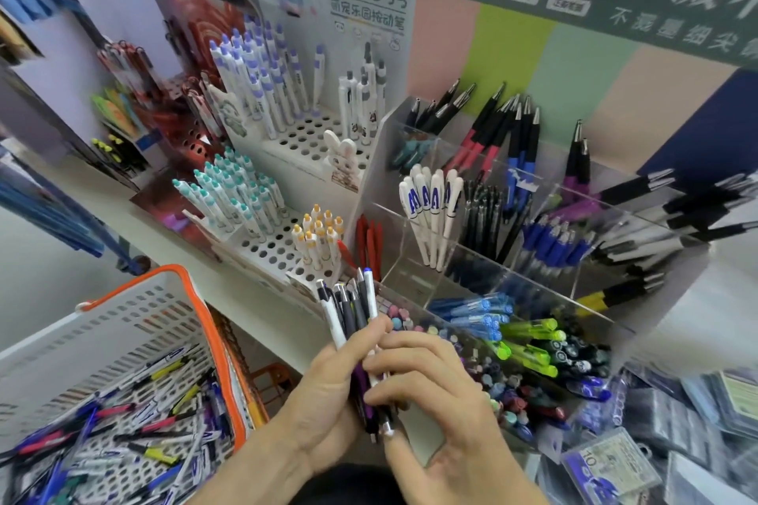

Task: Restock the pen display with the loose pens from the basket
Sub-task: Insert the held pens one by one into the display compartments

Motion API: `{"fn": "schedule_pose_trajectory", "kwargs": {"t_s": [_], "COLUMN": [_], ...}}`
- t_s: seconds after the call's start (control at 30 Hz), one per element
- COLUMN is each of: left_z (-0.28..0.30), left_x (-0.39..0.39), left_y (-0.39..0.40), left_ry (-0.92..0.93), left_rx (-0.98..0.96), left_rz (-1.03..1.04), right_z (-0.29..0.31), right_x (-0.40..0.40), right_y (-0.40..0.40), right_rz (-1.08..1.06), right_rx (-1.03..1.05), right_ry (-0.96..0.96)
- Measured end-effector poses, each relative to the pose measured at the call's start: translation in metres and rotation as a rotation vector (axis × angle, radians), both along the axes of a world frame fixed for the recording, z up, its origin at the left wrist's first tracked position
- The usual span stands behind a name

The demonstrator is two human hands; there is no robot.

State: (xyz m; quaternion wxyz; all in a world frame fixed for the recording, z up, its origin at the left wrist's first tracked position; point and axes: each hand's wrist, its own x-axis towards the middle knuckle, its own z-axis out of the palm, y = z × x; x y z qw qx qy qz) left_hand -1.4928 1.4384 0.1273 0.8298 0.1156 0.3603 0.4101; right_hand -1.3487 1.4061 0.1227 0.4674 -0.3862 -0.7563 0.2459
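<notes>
you have a bundle of pens [352, 324] fanned upright between both hands, just in front of the clear acrylic display [533, 258]. your left hand [328, 394] is the main grip: its fingers and thumb curl round the lower barrels. your right hand [426, 389] pinches the same bundle from the side nearest the display, fingertips laid across the barrels.

these pens look light, stiff and smooth. judged from that, they will slide against each other easily, so a loose grip lets them fan or drop. take hold of one by the middle of the barrel, not by the clip or the push-button top, and draw it up out of the bundle.

the basket [197, 324] with the orange rim sits well to the left of the display and holds a loose heap of mixed pens [135, 430]. the display's compartments are sorted by kind: the white pens [430, 205] stand in one, the blue pens [553, 242] in another. match each pen before you drop it in, tip down.
</notes>
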Motion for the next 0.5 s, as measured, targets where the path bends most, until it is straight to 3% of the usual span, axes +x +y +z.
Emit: {"fn": "schedule_pose_trajectory", "kwargs": {"t_s": [0.13, 0.3, 0.43, 0.5], "left_z": [0.003, 0.001, 0.002, 0.001], "left_x": [0.001, -0.002, -0.002, -0.001], "left_y": [0.001, -0.002, -0.007, -0.009], "left_ry": [0.082, 0.179, 0.206, 0.239], "left_rx": [0.017, 0.11, 0.21, 0.26], "left_rz": [0.039, 0.004, -0.118, -0.18], "right_z": [0.0, -0.001, 0.0, 0.004], "right_x": [0.009, 0.004, -0.003, -0.003], "right_y": [0.0, -0.001, 0.001, 0.006], "right_rz": [0.027, -0.107, -0.359, -0.379], "right_rx": [-0.088, -0.163, -0.423, -0.562], "right_ry": [-0.016, 0.254, 0.428, 0.502]}}
